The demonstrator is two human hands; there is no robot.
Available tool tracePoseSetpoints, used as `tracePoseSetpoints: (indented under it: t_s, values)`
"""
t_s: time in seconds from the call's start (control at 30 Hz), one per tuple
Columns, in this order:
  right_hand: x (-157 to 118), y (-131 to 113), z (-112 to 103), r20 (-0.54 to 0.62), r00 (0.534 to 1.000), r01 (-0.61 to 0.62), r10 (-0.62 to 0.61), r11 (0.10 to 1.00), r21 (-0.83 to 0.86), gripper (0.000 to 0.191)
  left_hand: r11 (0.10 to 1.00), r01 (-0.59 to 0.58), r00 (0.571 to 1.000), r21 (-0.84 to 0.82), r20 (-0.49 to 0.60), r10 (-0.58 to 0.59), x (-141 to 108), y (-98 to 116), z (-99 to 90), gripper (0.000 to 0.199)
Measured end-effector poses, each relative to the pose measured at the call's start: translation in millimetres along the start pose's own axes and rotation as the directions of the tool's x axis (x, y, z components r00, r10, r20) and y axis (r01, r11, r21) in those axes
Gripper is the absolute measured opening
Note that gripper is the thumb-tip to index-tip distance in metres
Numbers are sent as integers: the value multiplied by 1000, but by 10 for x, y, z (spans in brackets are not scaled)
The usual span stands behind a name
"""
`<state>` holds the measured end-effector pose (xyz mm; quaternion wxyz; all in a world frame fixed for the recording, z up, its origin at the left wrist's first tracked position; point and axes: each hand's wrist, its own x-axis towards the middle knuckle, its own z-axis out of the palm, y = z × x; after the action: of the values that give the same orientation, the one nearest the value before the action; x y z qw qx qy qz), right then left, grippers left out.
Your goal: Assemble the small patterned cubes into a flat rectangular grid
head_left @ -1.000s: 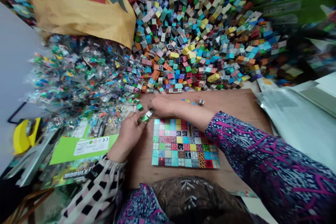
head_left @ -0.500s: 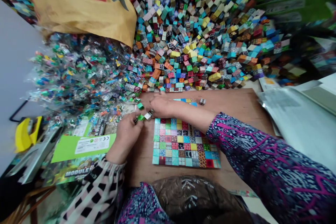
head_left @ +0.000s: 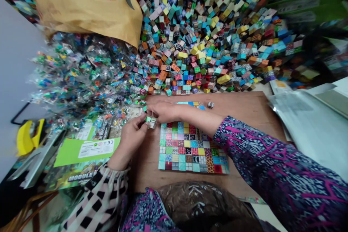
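Note:
My left hand (head_left: 132, 134) pinches a few small cube blocks (head_left: 151, 122), green and white-patterned, between thumb and fingers. Bent over from the right, my right hand (head_left: 164, 111) has its fingers drawn together beside those blocks; what its fingertips hold is hidden. A green block (head_left: 144, 108) shows just past the right fingertips. Below my right forearm, a square mosaic of patterned cube blocks (head_left: 187, 150) lies flat on the brown board (head_left: 241, 108). The forearm covers part of its upper rows.
A large heap of loose blocks (head_left: 195, 43) rises behind the board. To the left are bagged small pieces (head_left: 87, 76), a paper sack (head_left: 89, 7), a green-labelled package (head_left: 84, 152) and a yellow tape dispenser (head_left: 28, 137). Plastic sleeves (head_left: 312, 116) lie right. One patterned block (head_left: 210, 105) sits apart.
My right hand has moved slightly left and down, its fingers now close against the blocks in my left hand. Those blocks have turned and sit closer together. The mosaic stays put.

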<state>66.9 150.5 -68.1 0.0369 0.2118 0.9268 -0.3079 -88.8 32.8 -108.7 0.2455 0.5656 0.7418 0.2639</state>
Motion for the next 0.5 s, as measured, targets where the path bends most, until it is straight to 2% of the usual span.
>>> tracePoseSetpoints:
  t_s: [0.1, 0.2, 0.37, 0.5]
  values:
    - [51, 41, -44, -77, 995, -55, 57, 998, 21, 16, 994, -46, 999, 95, 15, 45, -36, 83, 6, 52]
    - [160, 30, -49, -164, 974, -169, 159, 984, -48, 26, 967, -107, 994, 232, 4, 109, -49, 166, 27, 56]
    - [340, -12, 26, -175, 975, -175, 140, 963, -203, 32, 915, -119, 993, 386, 29, 117, -6, 163, 56, 48]
    - [201, 19, 28, -224, 970, -138, 92, 970, -199, 25, 903, -130, 991, 410, 43, 123, 6, 121, 42, 48]
